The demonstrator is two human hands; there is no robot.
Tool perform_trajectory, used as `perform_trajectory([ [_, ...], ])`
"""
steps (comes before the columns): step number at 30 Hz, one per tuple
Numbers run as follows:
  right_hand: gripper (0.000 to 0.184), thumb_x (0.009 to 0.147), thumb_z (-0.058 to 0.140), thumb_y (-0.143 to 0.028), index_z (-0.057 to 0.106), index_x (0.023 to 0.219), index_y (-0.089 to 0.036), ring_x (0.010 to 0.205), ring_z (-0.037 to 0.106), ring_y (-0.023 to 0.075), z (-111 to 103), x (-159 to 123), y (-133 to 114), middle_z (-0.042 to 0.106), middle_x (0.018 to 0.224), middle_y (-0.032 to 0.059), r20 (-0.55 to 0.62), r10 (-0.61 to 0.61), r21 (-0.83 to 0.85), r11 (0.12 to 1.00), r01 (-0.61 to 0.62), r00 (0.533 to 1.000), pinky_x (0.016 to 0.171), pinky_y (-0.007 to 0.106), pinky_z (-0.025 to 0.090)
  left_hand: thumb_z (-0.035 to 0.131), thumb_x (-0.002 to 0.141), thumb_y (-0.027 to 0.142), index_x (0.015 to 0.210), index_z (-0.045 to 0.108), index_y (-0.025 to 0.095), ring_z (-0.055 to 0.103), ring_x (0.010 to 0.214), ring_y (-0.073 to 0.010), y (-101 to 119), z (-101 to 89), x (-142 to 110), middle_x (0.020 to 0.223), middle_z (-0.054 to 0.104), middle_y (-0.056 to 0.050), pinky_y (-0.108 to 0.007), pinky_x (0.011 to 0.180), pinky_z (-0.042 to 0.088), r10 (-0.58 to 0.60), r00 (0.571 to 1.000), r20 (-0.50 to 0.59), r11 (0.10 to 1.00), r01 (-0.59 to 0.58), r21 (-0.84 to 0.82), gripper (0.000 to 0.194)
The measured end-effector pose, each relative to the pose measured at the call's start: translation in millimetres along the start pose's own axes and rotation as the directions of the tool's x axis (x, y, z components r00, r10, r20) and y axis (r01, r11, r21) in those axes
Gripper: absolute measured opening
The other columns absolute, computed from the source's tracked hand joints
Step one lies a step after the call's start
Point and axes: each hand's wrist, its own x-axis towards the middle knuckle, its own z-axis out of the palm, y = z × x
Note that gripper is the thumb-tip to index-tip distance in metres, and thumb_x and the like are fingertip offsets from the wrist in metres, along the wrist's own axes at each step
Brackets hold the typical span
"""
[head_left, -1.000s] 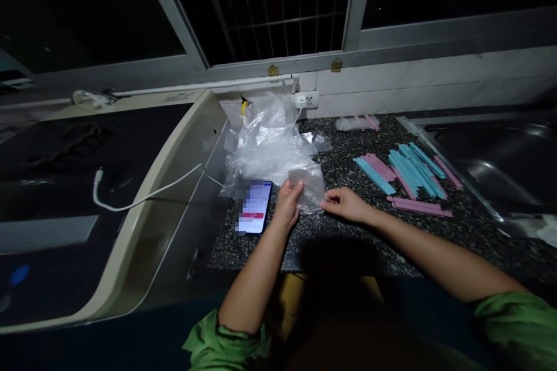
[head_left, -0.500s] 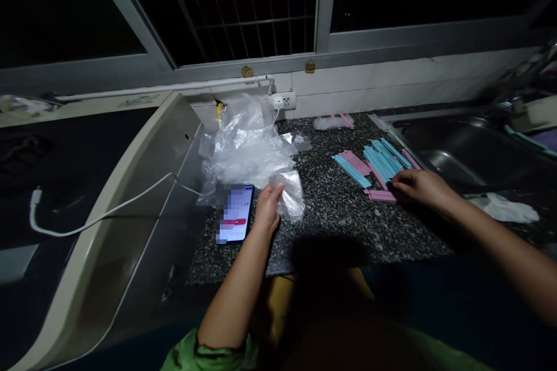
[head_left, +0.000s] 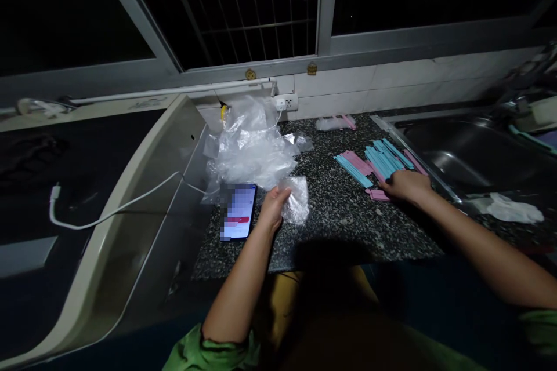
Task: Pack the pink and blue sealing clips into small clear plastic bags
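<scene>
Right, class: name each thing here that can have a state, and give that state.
Left hand: closed on bag
Bag: pinched, looks flat
Right hand: at strips, grip hidden
Strips: loose, partly overlapping
Bag heap: crumpled
Phone: face up, screen lit
Charger: plugged in
Cable tip: unplugged
Window: too dark to tell

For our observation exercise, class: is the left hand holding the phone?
No, the left hand grips a clear plastic bag while the phone lies on the counter.
</scene>
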Motion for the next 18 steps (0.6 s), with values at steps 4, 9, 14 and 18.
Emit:
perform_trajectory([
  [4,0.042,0.076,0.049,-0.052,0.068,0.076,-0.015,0.081,0.064,0.0302,-3,-2,2,0.068,0.086,0.0174,0.072,0.025,-0.037,0.999,-0.022,0.997,0.056,0.032,0.041,0.079,0.038,0.032,0.067,0.062,0.014,0.051,0.052,-0.0096,0,1.2,-1,0.057,0.061,0.002,-0.021,0.055,0.037,0.005,1.000,0.007,1.000,-0.005,0.005,0.039],
  [9,0.034,0.073,0.055,-0.049,0.061,0.059,-0.019,0.057,0.058,0.0243,-1,-1,20,0.062,0.064,0.0149,-0.124,-0.084,0.120,0.988,0.099,0.989,0.047,0.032,0.031,0.079,0.040,0.033,0.067,0.062,0.014,0.050,0.052,-0.0096,-2,-0.5,-1,0.057,0.061,0.002,-0.021,0.056,0.035,0.032,0.999,0.023,0.999,-0.033,0.016,0.037],
  [14,0.028,0.072,0.055,-0.046,0.057,0.059,-0.022,0.045,0.046,0.0197,-8,-6,21,0.052,0.049,0.0084,-0.349,-0.117,0.208,0.958,0.199,0.930,0.045,0.031,0.025,0.078,0.041,0.033,0.068,0.063,0.014,0.049,0.053,-0.0098,-3,-1.1,0,0.058,0.061,0.002,-0.022,0.056,0.034,0.029,0.999,0.038,0.999,-0.030,0.019,0.036],
  [18,0.027,0.078,0.048,-0.043,0.054,0.063,-0.022,0.049,0.049,0.0193,-19,-20,-12,0.055,0.054,0.0064,-0.392,-0.237,0.299,0.881,0.367,0.889,0.048,0.031,0.029,0.079,0.041,0.033,0.069,0.063,0.014,0.049,0.054,-0.0098,-2,-1.3,-1,0.059,0.061,0.002,-0.021,0.057,0.034,0.020,0.999,0.035,0.999,-0.020,0.026,0.038],
])
